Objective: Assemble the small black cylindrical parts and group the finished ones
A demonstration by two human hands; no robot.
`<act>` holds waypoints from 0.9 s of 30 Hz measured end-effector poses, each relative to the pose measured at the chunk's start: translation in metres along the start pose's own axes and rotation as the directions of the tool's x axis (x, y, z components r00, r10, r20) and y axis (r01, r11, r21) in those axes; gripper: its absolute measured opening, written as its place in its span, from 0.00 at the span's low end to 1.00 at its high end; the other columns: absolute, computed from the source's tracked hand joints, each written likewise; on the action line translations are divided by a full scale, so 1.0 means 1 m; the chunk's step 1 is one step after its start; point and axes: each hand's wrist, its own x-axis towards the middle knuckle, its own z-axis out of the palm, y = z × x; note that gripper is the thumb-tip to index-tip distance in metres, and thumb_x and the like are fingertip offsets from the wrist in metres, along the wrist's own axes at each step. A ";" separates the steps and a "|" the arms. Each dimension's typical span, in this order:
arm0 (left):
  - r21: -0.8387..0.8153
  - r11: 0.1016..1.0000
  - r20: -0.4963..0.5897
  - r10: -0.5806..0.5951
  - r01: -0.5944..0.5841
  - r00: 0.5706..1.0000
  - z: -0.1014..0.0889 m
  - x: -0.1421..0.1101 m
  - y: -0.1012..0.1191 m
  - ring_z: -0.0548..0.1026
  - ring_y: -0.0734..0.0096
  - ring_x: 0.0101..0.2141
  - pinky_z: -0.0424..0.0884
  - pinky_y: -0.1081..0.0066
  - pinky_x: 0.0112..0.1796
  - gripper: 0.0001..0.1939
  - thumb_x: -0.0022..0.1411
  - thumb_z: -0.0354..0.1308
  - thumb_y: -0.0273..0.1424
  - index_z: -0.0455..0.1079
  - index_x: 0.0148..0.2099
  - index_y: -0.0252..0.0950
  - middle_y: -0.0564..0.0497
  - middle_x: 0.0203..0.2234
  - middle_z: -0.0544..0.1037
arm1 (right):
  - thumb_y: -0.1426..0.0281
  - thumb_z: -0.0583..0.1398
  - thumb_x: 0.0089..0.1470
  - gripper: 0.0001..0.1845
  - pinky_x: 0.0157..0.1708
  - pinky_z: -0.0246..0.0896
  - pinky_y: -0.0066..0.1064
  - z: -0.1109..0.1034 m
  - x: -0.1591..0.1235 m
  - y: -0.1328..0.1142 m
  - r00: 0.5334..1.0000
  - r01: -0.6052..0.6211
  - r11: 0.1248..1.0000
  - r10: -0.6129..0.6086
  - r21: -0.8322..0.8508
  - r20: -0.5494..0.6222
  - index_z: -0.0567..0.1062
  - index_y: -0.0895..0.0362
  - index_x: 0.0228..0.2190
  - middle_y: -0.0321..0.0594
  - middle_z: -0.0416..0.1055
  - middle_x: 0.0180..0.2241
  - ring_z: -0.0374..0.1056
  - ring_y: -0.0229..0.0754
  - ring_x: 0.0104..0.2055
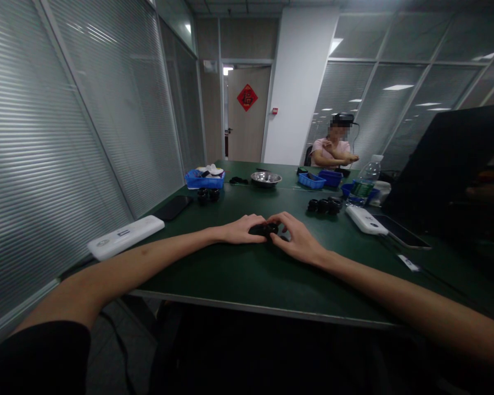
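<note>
Over the green table, my left hand (243, 230) is closed on one side of a small black rounded object (271, 230). My right hand (296, 240) meets it from the other side, fingers and thumb curved around its end. The fingers partly hide the object, and its exact kind cannot be made out. Similar black round pieces stand in a group (324, 206) beyond my right hand. Another small cluster of black pieces (208, 196) is beyond my left hand.
Farther back are a metal bowl (265, 179), a blue basket (205, 179) and a smaller blue basket (311, 180). To the right stand a water bottle (365, 184), a white power bank (366, 220) and a phone (402, 231). Leftward lies another white device (125, 237). A person (333, 151) sits across.
</note>
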 end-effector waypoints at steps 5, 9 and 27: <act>-0.007 1.000 -0.003 0.012 -0.012 1.000 -0.001 0.000 0.001 0.70 0.56 0.50 0.62 0.58 0.53 0.25 0.68 0.56 0.48 0.67 0.58 0.37 0.45 0.50 0.73 | 0.67 0.61 0.62 0.12 0.43 0.70 0.41 0.000 0.000 0.000 0.999 -0.031 0.999 0.031 -0.019 -0.012 0.73 0.54 0.47 0.45 0.72 0.45 0.70 0.48 0.45; 0.004 1.000 0.002 -0.004 0.004 1.000 0.001 0.000 -0.001 0.69 0.55 0.51 0.62 0.57 0.54 0.27 0.68 0.56 0.49 0.65 0.61 0.38 0.44 0.51 0.73 | 0.73 0.60 0.59 0.16 0.45 0.69 0.41 -0.001 0.000 -0.001 0.999 0.019 1.000 -0.019 0.003 0.031 0.72 0.53 0.50 0.44 0.72 0.48 0.69 0.48 0.49; -0.005 1.000 -0.002 0.005 -0.005 1.000 0.001 0.000 -0.001 0.70 0.55 0.51 0.62 0.56 0.55 0.26 0.67 0.56 0.48 0.66 0.59 0.38 0.44 0.51 0.73 | 0.68 0.61 0.61 0.13 0.44 0.70 0.42 0.000 0.000 -0.001 1.000 -0.025 1.000 0.025 -0.005 -0.008 0.73 0.54 0.48 0.44 0.72 0.45 0.70 0.48 0.45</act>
